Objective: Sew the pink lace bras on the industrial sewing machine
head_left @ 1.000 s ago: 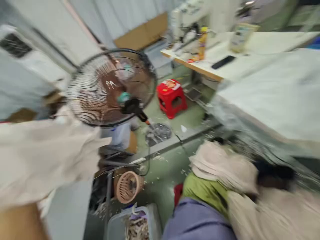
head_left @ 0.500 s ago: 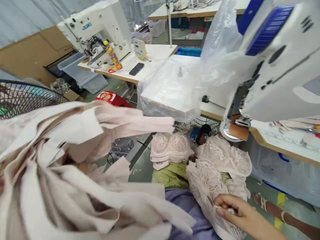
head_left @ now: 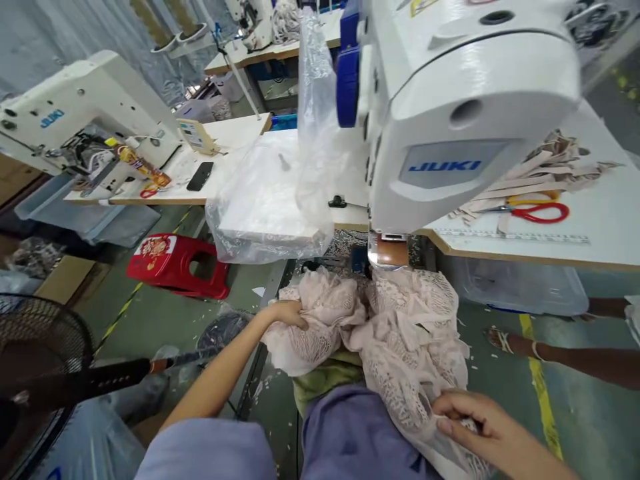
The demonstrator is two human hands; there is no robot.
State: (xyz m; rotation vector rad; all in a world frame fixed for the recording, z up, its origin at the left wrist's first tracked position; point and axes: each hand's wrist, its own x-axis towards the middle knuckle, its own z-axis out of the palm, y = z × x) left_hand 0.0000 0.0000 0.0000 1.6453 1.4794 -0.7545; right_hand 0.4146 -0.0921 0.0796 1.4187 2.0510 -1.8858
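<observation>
From my end I see the left hand [head_left: 290, 315] with its fingers bent over one bunch of lace, though I cannot tell whether they press closed, while the right hand [head_left: 480, 427] pinches a sheer edge of the other between thumb and forefinger. Around them I have a green floor [head_left: 165, 327], flecked with scraps and marked with yellow lines. The near machine [head_left: 465, 120], white and blue, looms over a white table [head_left: 600, 213]; a second machine [head_left: 125, 87] stands beyond, to the left. Between the two machines lies a clear plastic sheet [head_left: 260, 193]. I make out a black fan [head_left: 45, 327] at lower left, a red stool [head_left: 175, 267], pale strips [head_left: 550, 170] heaped on the table, red-handled scissors [head_left: 540, 212] beside them, and by the second machine a bottle [head_left: 143, 167] and a phone [head_left: 201, 176]. The lace [head_left: 415, 360] lies in two bunches over the lap, near the near machine's nose; it is pale pink, openwork-patterned, rumpled, with rounded cups and filmy borders.
</observation>
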